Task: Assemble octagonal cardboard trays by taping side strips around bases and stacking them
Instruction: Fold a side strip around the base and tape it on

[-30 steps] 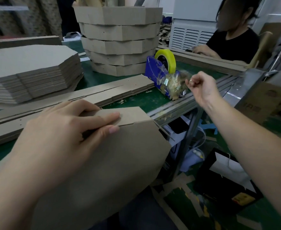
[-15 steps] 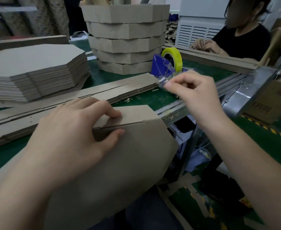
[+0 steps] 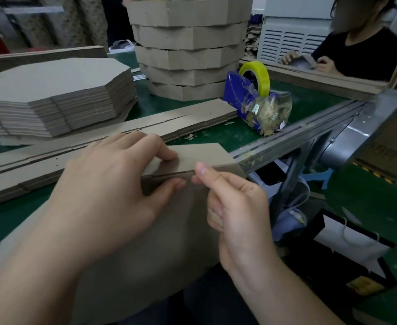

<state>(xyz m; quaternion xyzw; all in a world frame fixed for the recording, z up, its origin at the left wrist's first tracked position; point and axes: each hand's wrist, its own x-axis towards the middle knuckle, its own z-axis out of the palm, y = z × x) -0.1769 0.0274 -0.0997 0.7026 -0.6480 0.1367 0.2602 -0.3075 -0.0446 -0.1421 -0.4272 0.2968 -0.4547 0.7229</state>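
Observation:
An octagonal cardboard base (image 3: pixel 164 242) leans over the table's near edge with a side strip (image 3: pixel 202 156) folded along its top side. My left hand (image 3: pixel 113 191) grips that joint, fingers on the strip, thumb under the edge. My right hand (image 3: pixel 235 207) is at the same edge just right of the left thumb, thumb and forefinger pinched together at the seam; clear tape between them is too faint to make out. A blue tape dispenser (image 3: pixel 246 99) with a yellow roll (image 3: pixel 258 76) stands beyond.
A pile of flat octagonal bases (image 3: pixel 52 95) lies at the left, long side strips (image 3: pixel 122 134) run across the green table (image 3: pixel 216 132), and a tall stack of finished trays (image 3: pixel 188 43) stands behind. A metal rail (image 3: pixel 310 127) edges the table. Another person sits at the far right.
My right hand came back from the tape dispenser and dropped to the strip's edge beside my left thumb. The left hand kept its hold on the joint.

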